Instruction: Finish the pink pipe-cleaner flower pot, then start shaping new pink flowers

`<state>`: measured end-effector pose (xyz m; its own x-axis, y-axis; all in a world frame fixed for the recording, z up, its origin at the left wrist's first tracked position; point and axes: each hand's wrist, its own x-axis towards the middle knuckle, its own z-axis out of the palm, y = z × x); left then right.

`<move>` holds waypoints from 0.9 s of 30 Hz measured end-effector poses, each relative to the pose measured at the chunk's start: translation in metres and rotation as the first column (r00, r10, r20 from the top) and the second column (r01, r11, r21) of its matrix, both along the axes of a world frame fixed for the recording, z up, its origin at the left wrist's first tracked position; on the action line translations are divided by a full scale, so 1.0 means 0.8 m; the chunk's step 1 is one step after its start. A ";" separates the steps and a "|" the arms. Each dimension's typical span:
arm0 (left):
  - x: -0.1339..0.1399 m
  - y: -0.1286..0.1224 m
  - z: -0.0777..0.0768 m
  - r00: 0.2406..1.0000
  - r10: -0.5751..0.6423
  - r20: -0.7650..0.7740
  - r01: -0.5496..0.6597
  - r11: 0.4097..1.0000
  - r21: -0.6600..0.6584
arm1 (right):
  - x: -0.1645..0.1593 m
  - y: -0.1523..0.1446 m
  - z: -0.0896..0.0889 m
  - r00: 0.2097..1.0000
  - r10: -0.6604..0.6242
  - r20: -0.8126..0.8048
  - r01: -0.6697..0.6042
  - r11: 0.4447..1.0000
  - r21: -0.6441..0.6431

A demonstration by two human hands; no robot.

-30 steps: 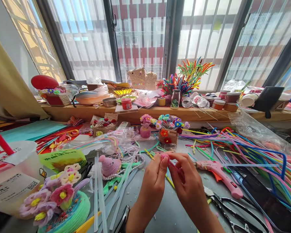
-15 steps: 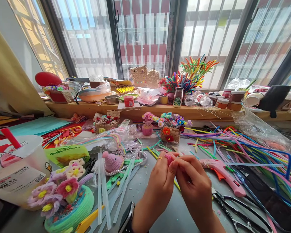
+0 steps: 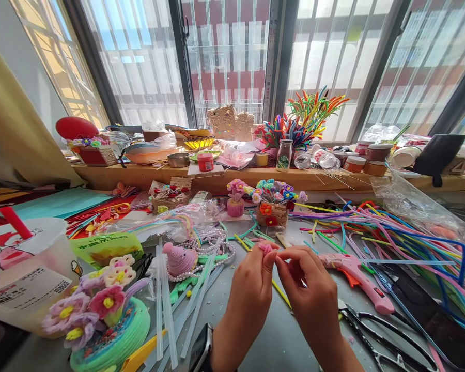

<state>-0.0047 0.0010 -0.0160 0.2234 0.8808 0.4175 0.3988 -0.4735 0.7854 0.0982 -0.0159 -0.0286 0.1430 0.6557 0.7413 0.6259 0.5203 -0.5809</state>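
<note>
My left hand (image 3: 250, 297) is closed on a small piece of bent pink pipe cleaner (image 3: 265, 248), which shows above the thumb and fingertips. My right hand (image 3: 312, 292) meets it from the right, thumb and forefinger pinched at the edge of the pink piece. Whatever lies between those right fingertips is too small to make out. Both hands are above the grey table. Just right of my right hand lies a pink hot glue gun (image 3: 366, 281), with black-handled scissors (image 3: 383, 336) in front of it.
Clear glue sticks (image 3: 166, 305), a pink crocheted figure (image 3: 180, 259) and a potted pipe-cleaner flower piece (image 3: 112, 330) lie left. A cup with a red straw (image 3: 23, 274) stands at far left. Loose pipe cleaners (image 3: 403, 232) and a phone (image 3: 430, 315) lie right. Small flower baskets (image 3: 272, 213) stand behind.
The fingertips have drawn slightly apart, and the right hand's pinch has shifted to the edge of the pink piece. More of the pink piece shows in my left hand.
</note>
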 end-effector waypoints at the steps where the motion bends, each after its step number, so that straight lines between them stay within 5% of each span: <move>1: 0.000 0.000 -0.001 0.999 0.018 -0.034 -0.018 1.000 0.012 | 0.000 0.000 0.001 1.000 0.003 0.018 -0.004 1.000 0.010; 9: -0.001 -0.001 -0.006 0.978 0.142 -0.156 -0.104 0.968 0.227 | -0.002 -0.002 0.004 1.000 -0.002 0.020 0.001 0.999 0.045; 16: -0.008 0.005 -0.004 0.929 0.279 -0.243 -0.134 0.866 0.481 | 0.002 -0.002 -0.002 0.998 0.058 0.020 -0.058 0.998 0.035; 22: -0.014 0.008 0.001 0.927 0.235 -0.291 -0.037 0.832 0.553 | 0.020 0.001 0.000 0.936 0.189 0.296 -0.214 0.975 0.055; 27: -0.020 0.011 0.004 0.900 0.234 -0.366 0.018 0.822 0.570 | 0.026 0.004 0.000 0.895 0.264 0.359 -0.281 0.960 -0.005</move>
